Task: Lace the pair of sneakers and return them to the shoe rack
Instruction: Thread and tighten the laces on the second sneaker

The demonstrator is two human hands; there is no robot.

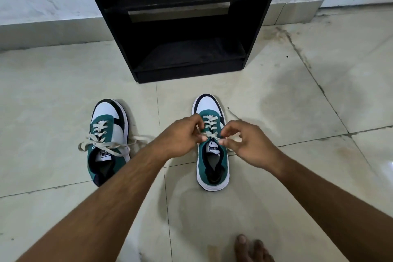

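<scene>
Two green, white and navy sneakers stand on the tiled floor, toes pointing at the shoe rack. The left sneaker has its cream lace tied in a loose bow, ends trailing to both sides. Over the right sneaker, my left hand and my right hand each pinch a part of its cream lace just above the tongue. One lace end lies on the floor to the shoe's right.
The black shoe rack stands against a white wall, its two visible shelves holding nothing. My bare foot rests at the bottom edge. The pale floor tiles are stained around the rack's right side.
</scene>
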